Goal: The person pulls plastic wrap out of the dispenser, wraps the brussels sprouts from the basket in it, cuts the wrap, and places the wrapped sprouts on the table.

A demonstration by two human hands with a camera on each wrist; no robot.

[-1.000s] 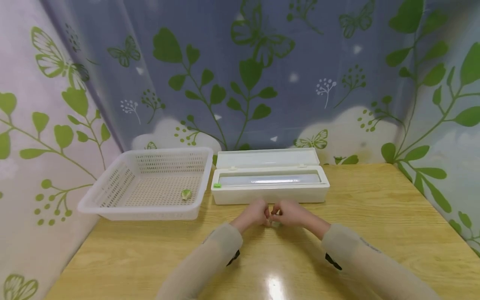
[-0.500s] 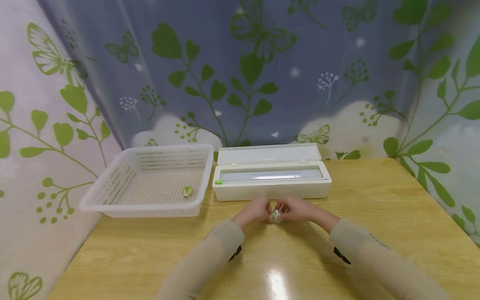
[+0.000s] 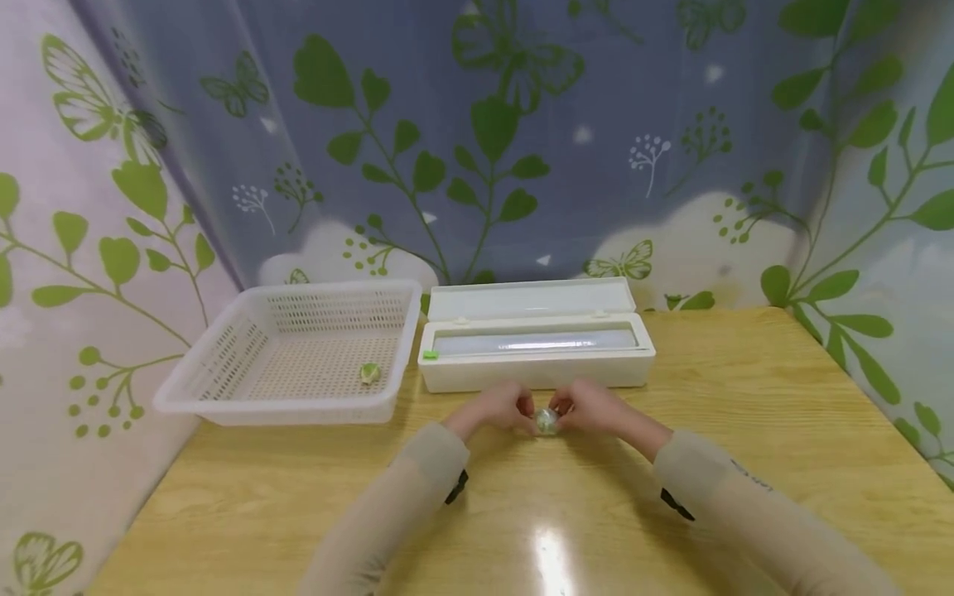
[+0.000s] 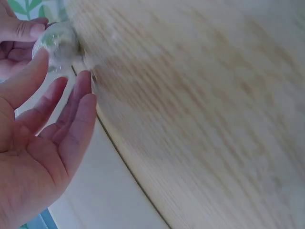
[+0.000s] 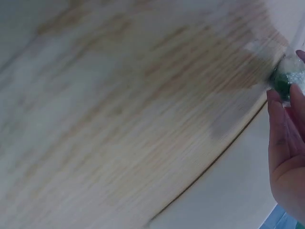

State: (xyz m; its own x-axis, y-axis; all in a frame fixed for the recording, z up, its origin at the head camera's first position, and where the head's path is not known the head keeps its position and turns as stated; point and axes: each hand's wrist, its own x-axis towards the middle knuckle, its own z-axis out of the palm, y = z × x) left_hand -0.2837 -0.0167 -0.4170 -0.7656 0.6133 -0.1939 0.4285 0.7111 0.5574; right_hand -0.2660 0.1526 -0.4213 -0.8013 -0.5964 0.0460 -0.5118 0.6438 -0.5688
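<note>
A small round green-and-white vegetable [image 3: 546,421], like a Brussels sprout in clear cling film, sits between both hands just above the wooden table. My right hand [image 3: 594,407] pinches it from the right with thumb and fingers. On the other side, my left hand [image 3: 498,409] has its fingertips right at the wrapped ball. The left wrist view shows that hand's fingers [image 4: 78,119] loosely bent, with its thumb overlapping the film-covered vegetable [image 4: 57,43]. Right behind the hands stands a long white cling film dispenser [image 3: 537,377], its lid [image 3: 531,300] raised and the roll [image 3: 514,342] showing.
To the left stands a white perforated plastic basket [image 3: 276,407] holding another small green vegetable [image 3: 369,373]. A green slider [image 3: 430,355] sits at the dispenser's left end. A leaf-patterned curtain [image 3: 402,124] hangs behind the wooden table [image 3: 745,397].
My hands have drawn slightly apart around the wrapped vegetable, which was mostly hidden between the fingers and now shows as a round ball. The head view has tilted slightly downward.
</note>
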